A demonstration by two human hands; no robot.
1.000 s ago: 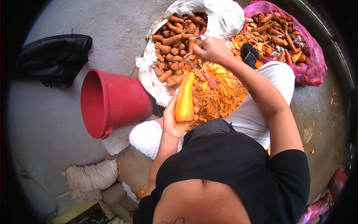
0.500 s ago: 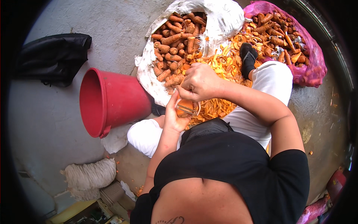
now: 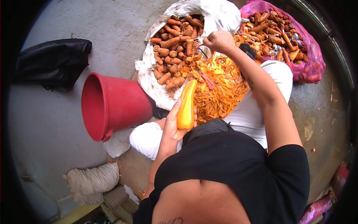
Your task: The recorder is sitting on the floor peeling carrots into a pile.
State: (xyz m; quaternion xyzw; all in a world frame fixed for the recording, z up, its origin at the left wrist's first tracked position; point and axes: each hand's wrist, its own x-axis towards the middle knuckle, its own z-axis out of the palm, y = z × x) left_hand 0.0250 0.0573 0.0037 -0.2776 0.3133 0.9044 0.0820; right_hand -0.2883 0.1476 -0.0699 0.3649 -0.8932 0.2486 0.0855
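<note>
A peeled, bright orange carrot (image 3: 187, 106) stands tilted in my left hand (image 3: 172, 125), its narrow end pointing away from me. My right hand (image 3: 220, 42) is farther out, closed on a peeler (image 3: 204, 52) that shows only in part beside the fingers. Beneath that hand spreads a heap of orange peelings (image 3: 220, 102) between my legs. On the heap lies a red-handled knife (image 3: 206, 79). Unpeeled carrots (image 3: 175, 41) fill the open white sack (image 3: 147, 80) just beyond my left hand.
A red bucket (image 3: 123, 106) lies on its side at the left. Behind it is a black cloth-like item (image 3: 52, 63). At the far right sits a pink mesh sack (image 3: 313, 56) with carrots and scraps. A rolled pale sack (image 3: 93, 178) rests at the lower left.
My right hand with the peeler has moved up and away from the carrot, toward the white sack. The carrot and the red-handled knife are now uncovered.
</note>
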